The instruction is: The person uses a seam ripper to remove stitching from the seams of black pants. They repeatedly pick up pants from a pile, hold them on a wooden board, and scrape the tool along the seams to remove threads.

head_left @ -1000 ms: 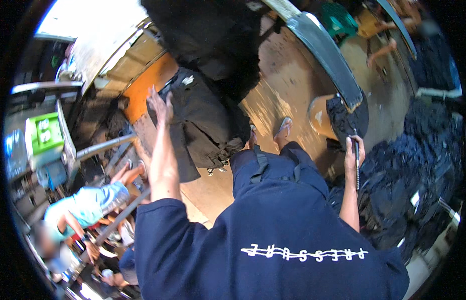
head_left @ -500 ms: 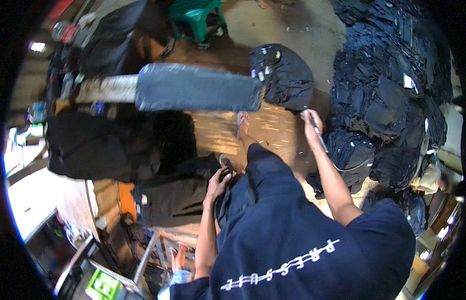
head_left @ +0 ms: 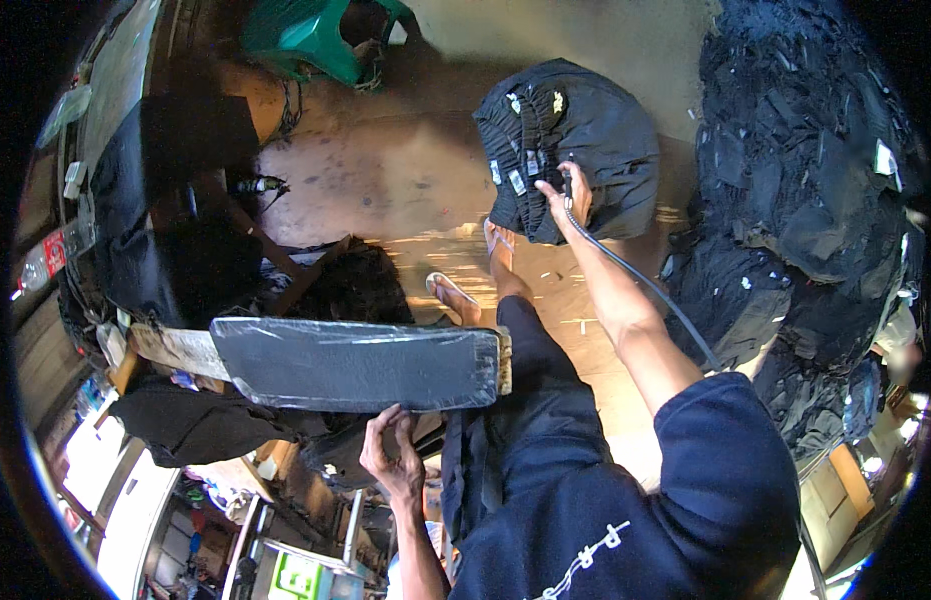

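Note:
My right hand (head_left: pixel 573 198) is closed around a slim dark pen-shaped tool (head_left: pixel 568 178) with a dark cord (head_left: pixel 650 285) trailing back along my forearm. It is over the near side of a stack of black garments (head_left: pixel 610 130) with gathered elastic waistbands and small white labels. Whether the tool touches them I cannot tell. My left hand (head_left: pixel 393 465) has its fingers curled at the near edge of a long board padded in dark plastic-wrapped covering (head_left: pixel 355 365). Dark cloth (head_left: pixel 430 435) is next to those fingers; what they pinch, if anything, is not clear.
A large heap of black garments (head_left: pixel 795 200) fills the right side. Further away at the upper left stands a green plastic stool (head_left: pixel 315 40). Black cloth (head_left: pixel 175 220) drapes on the left, near a plastic bottle (head_left: pixel 40 262). My sandalled foot (head_left: pixel 452 294) rests on the brown floor.
The view has shifted, bringing the padded board nearer. My right hand with the tool has moved from beside the garment stack to over it. My left hand has left my lap for the board's edge.

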Demonstrator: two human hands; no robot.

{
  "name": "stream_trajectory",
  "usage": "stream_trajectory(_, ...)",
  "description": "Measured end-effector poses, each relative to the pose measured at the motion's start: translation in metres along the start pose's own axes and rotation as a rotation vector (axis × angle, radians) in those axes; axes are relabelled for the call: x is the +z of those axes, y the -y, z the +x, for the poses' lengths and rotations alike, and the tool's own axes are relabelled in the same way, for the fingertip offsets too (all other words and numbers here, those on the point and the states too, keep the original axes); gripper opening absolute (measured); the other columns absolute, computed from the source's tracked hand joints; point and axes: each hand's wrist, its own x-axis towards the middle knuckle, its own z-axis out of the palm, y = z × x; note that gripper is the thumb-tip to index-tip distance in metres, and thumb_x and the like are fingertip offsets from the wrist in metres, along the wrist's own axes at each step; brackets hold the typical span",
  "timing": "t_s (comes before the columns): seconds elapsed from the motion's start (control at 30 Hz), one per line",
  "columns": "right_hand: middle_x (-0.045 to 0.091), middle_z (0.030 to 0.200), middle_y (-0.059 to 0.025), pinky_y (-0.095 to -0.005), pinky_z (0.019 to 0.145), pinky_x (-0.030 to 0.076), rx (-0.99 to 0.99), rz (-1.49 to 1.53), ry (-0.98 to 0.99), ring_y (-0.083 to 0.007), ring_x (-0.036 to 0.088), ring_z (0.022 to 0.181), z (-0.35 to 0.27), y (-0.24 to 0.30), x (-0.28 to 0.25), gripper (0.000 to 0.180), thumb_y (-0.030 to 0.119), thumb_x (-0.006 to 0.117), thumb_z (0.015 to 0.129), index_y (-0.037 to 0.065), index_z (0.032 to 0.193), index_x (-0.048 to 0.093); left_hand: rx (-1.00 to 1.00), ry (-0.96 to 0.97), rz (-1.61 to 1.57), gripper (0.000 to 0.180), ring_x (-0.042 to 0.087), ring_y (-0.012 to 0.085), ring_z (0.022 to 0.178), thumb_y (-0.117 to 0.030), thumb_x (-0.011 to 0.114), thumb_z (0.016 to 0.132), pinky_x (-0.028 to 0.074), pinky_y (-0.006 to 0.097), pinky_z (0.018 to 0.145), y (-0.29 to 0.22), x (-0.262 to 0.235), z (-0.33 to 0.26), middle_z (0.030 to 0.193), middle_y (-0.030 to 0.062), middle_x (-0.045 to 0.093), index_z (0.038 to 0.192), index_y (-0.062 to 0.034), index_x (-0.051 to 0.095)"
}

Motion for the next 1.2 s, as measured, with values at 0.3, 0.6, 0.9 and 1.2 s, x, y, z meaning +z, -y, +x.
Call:
stream_trajectory(0.3, 0.071, 0.092, -0.0061, -0.0321, 0.075, 0.059, 0.065, 0.235, -0.024, -0.0160, 0.069, 0.082, 0.005, 0.034, -0.070, 0.041, -0.013, 0.076, 0.074, 0.006, 0.110, 0.071, 0.248, 0.085, -0.050, 0.016, 0.077, 0.0281, 0.094, 0.005, 0.075, 0.096, 0.059, 0.037, 0.086, -0.036, -0.008, 0.100, 0.103, 0.0145, 0.079, 0.112, 0.0013, 0.075)
stream_trajectory(0.6, 0.075, 0.090, -0.0015, -0.0275, 0.070, 0.055, 0.068, 0.063, -0.315, -0.0089, 0.065, 0.077, -0.110, 0.162, -0.258, 0.036, -0.005, 0.079, 0.078, 0.009, 0.111, 0.074, 0.784, 0.575, 0.085, 0.123, 0.054, 0.0545, 0.140, -0.035, 0.097, 0.077, 0.054, 0.057, 0.111, -0.114, 0.148, 0.192, 0.169, 0.0322, 0.032, 0.171, -0.0146, 0.020)
stream_trajectory(0.9, 0.067, 0.084, -0.0099, -0.0320, 0.064, 0.053, -0.213, 0.143, -0.268, -0.0190, 0.066, 0.070, -0.326, 0.366, -0.255, 0.021, -0.005, 0.081, 0.081, 0.003, 0.099, 0.073, 0.900, 0.695, 0.337, 0.042, 0.075, 0.0464, 0.103, -0.004, 0.066, 0.088, 0.057, 0.059, 0.091, -0.086, 0.078, 0.182, 0.108, 0.0253, 0.076, 0.128, -0.0152, 0.059)
stream_trajectory(1.2, 0.060, 0.095, -0.0127, -0.0445, 0.065, 0.055, -0.771, 0.746, 0.174, -0.0308, 0.065, 0.077, -0.391, 0.521, -0.067, 0.023, -0.001, 0.072, 0.093, 0.005, 0.114, 0.065, 0.361, 0.228, -0.227, 0.031, 0.071, 0.0434, 0.117, -0.001, 0.051, 0.101, 0.055, 0.049, 0.105, 0.122, -0.165, 0.246, 0.123, 0.0223, 0.076, 0.126, -0.0059, 0.068)
